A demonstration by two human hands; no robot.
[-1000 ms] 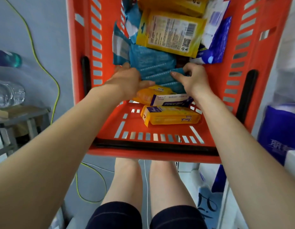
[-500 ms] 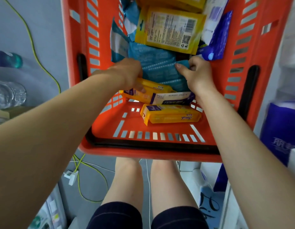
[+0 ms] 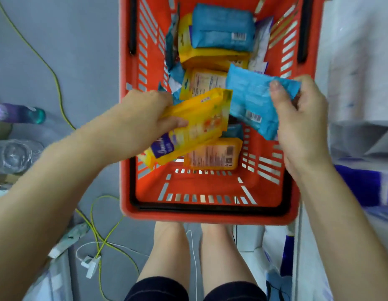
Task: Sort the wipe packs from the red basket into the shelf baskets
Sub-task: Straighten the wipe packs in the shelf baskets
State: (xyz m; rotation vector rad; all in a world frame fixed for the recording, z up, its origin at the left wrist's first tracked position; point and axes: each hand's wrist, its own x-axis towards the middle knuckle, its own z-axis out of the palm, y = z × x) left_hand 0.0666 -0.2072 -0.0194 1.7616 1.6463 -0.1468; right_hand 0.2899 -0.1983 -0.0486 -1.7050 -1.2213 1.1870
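The red basket (image 3: 210, 211) stands in front of my knees with several wipe packs inside. My left hand (image 3: 145, 118) grips a yellow wipe pack (image 3: 197, 124) with a purple label, lifted and tilted over the basket's left side. My right hand (image 3: 301, 118) holds a blue wipe pack (image 3: 251, 98) by its right end, raised above the basket's middle. Below them an orange-yellow pack (image 3: 212, 154) lies on the basket floor. Further back are more yellow packs (image 3: 210, 56) and a blue pack (image 3: 221, 27) on top of the pile.
Yellow-green cable (image 3: 56, 79) runs over the grey floor at left, with a white plug (image 3: 91, 265) near my legs. Plastic bottles (image 3: 14, 155) lie at the far left. Blue and white packaging (image 3: 362, 183) sits at the right. No shelf baskets are in view.
Both hands have lifted out of the pile, the left now holding a yellow pack and the right a blue pack. The view has shifted so more of the basket's far end shows.
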